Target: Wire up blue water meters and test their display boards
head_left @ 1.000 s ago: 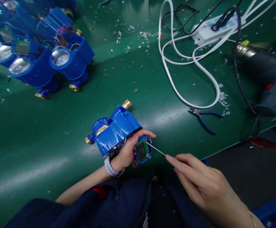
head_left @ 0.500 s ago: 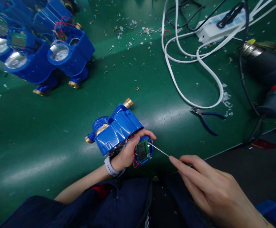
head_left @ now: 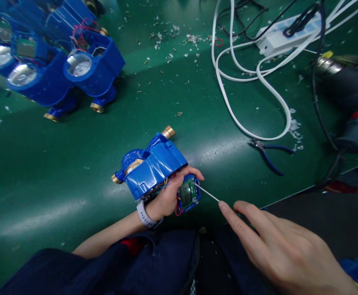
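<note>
A blue water meter with brass ends lies on the green table near its front edge. My left hand is closed around the meter's small display module, a green screen in a blue frame with red wires. My right hand grips a thin metal screwdriver, forefinger stretched along its shaft. The tip rests on the right side of the display module.
Several more blue water meters are grouped at the far left. Blue-handled pliers lie to the right. A white power strip with white and black cables, and a dark heat gun, occupy the far right. Small scraps litter the table.
The display module has turned slightly in my left hand and the screwdriver tip stays on it. My right hand has shifted a little lower and closer to the camera.
</note>
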Demonstrator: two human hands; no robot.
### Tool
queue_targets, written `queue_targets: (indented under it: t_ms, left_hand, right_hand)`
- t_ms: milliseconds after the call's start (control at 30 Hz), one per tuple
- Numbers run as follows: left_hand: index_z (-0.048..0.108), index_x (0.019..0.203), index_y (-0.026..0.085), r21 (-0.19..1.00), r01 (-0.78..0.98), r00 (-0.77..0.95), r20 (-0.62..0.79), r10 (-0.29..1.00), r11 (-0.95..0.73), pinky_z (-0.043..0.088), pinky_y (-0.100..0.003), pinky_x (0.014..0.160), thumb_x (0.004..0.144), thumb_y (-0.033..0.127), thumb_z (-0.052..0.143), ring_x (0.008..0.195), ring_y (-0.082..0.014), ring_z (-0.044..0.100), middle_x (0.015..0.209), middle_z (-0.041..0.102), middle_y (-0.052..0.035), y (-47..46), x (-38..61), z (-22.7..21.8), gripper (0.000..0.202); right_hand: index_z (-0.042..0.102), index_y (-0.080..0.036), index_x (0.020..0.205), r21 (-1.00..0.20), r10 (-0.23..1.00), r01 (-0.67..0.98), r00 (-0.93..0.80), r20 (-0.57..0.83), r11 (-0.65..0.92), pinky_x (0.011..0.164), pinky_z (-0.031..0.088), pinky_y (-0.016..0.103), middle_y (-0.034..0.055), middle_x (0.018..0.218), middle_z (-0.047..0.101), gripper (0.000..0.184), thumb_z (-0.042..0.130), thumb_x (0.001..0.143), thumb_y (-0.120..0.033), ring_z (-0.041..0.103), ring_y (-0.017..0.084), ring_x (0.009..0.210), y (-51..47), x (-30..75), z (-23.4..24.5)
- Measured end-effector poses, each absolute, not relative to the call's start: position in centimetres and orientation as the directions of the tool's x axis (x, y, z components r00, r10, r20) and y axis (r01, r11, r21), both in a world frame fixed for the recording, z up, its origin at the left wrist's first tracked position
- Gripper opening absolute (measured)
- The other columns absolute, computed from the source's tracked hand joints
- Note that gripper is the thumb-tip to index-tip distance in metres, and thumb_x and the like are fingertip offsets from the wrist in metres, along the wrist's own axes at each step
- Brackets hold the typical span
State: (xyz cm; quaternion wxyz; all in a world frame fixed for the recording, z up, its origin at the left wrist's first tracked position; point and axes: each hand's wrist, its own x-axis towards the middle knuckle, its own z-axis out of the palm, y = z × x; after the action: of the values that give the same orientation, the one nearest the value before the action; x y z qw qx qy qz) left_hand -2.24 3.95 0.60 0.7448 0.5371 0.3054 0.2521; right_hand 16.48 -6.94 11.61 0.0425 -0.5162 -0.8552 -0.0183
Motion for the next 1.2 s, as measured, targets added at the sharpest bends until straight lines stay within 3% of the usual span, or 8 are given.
queue_targets:
  t_ms: [200,400,600,767,967,1033,1133,1200]
  left_hand:
    - [0.063,0.099,0.017,0.962,-0.03,0.686,-0.177,0.706,0.271,0.044,-0.031,0.078,0.093,0.044,0.03,0.086,-0.0199,0.054,0.096,0.06,-0.0073,3.9,-2.3,0.7,0.043]
    - [0.063,0.098,0.017,0.963,-0.035,0.68,-0.172,0.713,0.267,0.044,-0.031,0.078,0.093,0.045,0.031,0.085,-0.0201,0.054,0.097,0.06,-0.0075,4.0,-2.1,0.7,0.043]
    - [0.063,0.098,0.017,0.963,-0.04,0.683,-0.167,0.711,0.265,0.044,-0.031,0.072,0.092,0.047,0.031,0.081,-0.0196,0.053,0.093,0.059,-0.0068,4.0,-2.2,0.7,0.045]
    - [0.063,0.098,0.018,0.969,-0.027,0.679,-0.161,0.716,0.244,0.044,-0.031,0.07,0.091,0.047,0.03,0.08,-0.0193,0.053,0.093,0.06,-0.0064,4.0,-2.2,0.7,0.044]
    - [0.062,0.099,0.018,0.969,-0.029,0.673,-0.163,0.722,0.246,0.043,-0.031,0.07,0.091,0.048,0.031,0.079,-0.019,0.054,0.095,0.061,-0.0061,3.9,-2.3,0.6,0.044]
    - [0.062,0.099,0.018,0.967,-0.03,0.667,-0.168,0.726,0.251,0.043,-0.031,0.07,0.092,0.048,0.031,0.079,-0.0189,0.054,0.095,0.061,-0.0058,3.8,-2.3,0.5,0.044]
    - [0.063,0.099,0.018,0.966,-0.031,0.651,-0.177,0.738,0.258,0.043,-0.031,0.07,0.091,0.05,0.031,0.08,-0.0194,0.054,0.094,0.061,-0.0057,3.7,-2.2,0.5,0.045]
    - [0.063,0.099,0.018,0.963,-0.028,0.644,-0.186,0.742,0.266,0.044,-0.031,0.071,0.091,0.05,0.031,0.08,-0.0198,0.054,0.093,0.061,-0.0057,3.7,-2.2,0.5,0.046]
  right_hand:
    - [0.058,-0.009,0.114,-0.135,0.899,0.889,-0.434,0.047,0.437,0.039,0.045,0.027,0.0089,0.088,0.068,0.043,0.034,0.082,0.004,0.064,0.016,0.054,-6.0,16.7,12.0]
    - [0.056,-0.002,0.115,0.053,0.818,0.82,-0.572,0.056,0.569,0.04,0.045,0.033,0.0141,0.09,0.068,0.041,0.03,0.084,0.003,0.065,0.024,0.059,-5.9,17.1,11.8]
    - [0.059,-0.011,0.116,-0.229,0.892,0.868,-0.453,0.004,0.442,0.042,0.043,0.026,0.0064,0.087,0.067,0.039,0.033,0.088,0.0,0.06,0.013,0.05,-5.1,18.0,11.5]
    - [0.064,-0.004,0.11,0.052,0.771,0.772,-0.635,0.045,0.633,0.039,0.04,0.03,0.0119,0.082,0.068,0.039,0.033,0.085,0.0,0.059,0.019,0.05,-4.7,18.0,12.0]
    - [0.067,-0.015,0.109,-0.4,0.931,0.861,-0.363,-0.048,0.315,0.056,0.049,0.022,0.0028,0.083,0.068,0.031,0.045,0.089,-0.004,0.064,0.012,0.063,-4.3,18.0,11.6]
    - [0.067,-0.013,0.108,-0.311,0.911,0.868,-0.411,-0.013,0.387,0.053,0.049,0.024,0.0043,0.083,0.069,0.032,0.043,0.089,-0.003,0.064,0.014,0.061,-4.5,18.0,11.5]
    - [0.066,-0.005,0.112,0.016,0.814,0.816,-0.577,0.07,0.577,0.039,0.04,0.031,0.0104,0.084,0.069,0.039,0.037,0.086,-0.001,0.058,0.019,0.049,-5.1,17.7,11.5]
    - [0.066,-0.003,0.112,0.046,0.798,0.801,-0.599,0.074,0.597,0.037,0.038,0.032,0.0117,0.085,0.069,0.04,0.035,0.086,-0.001,0.057,0.02,0.048,-5.2,17.5,11.5]
